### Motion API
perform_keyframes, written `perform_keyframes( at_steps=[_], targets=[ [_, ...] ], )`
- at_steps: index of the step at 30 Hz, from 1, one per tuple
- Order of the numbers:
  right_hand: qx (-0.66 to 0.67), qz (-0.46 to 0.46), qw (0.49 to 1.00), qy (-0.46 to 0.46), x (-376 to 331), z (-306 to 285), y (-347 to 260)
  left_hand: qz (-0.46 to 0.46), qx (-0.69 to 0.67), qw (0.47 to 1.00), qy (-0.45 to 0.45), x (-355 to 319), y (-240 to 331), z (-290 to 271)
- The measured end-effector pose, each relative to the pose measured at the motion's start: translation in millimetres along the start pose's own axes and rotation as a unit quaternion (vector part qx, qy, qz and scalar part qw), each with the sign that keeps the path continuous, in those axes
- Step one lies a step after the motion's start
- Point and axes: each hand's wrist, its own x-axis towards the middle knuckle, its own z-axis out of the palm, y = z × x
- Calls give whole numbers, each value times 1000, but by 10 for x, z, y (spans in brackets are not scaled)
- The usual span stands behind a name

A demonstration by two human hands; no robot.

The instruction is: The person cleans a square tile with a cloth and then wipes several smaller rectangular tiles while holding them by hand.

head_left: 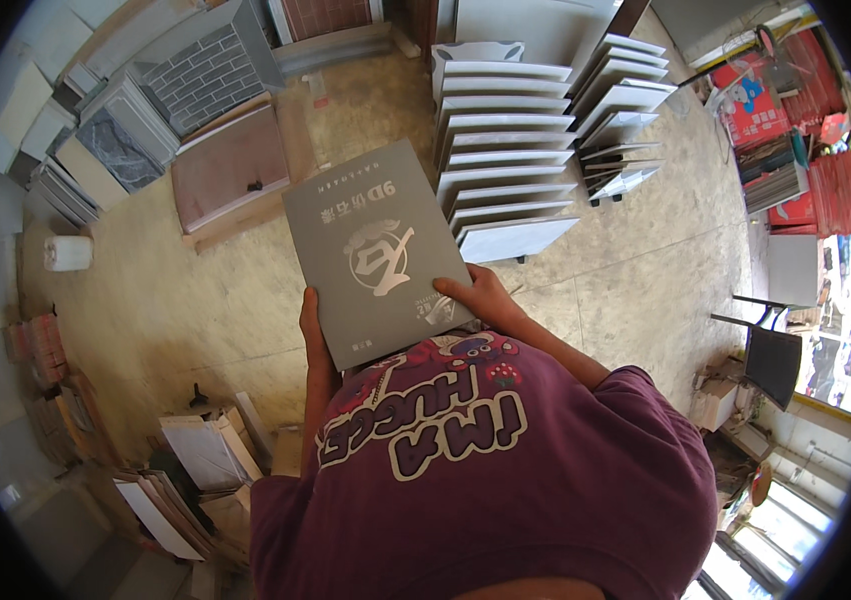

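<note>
Grey catalogue (pixel 377 250) gripped between both hands (pixel 480 298).

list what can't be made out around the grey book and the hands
Head view only:
- Left hand: palm hidden behind the grey book; only fingers show at its edge.
- Right hand: fingers partly under the book.
- Book's lower edge: hidden by the purple shirt.
- Tile rack: base cut off by tiles.

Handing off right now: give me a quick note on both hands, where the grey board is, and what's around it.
Left hand: grips the left edge of the grey board, thumb on its face.
Right hand: holds the lower right corner, fingers on top.
Board: held flat in front of the chest, clear of the floor.
Ahead: rack of white tiles. Lower left: loose tile stack.
</note>
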Motion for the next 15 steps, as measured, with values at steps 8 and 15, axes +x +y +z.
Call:
perform_keyframes(
  at_steps=[8, 15],
  targets=[
    [45, -21, 998, 31, 520, -165, -368, -2, 45, 999, -9, 751, 349, 299],
    [49, -1, 996, 72, 851, -266, -599, -26, 33, 997, -65, 1181, 641, 723]
  ],
)
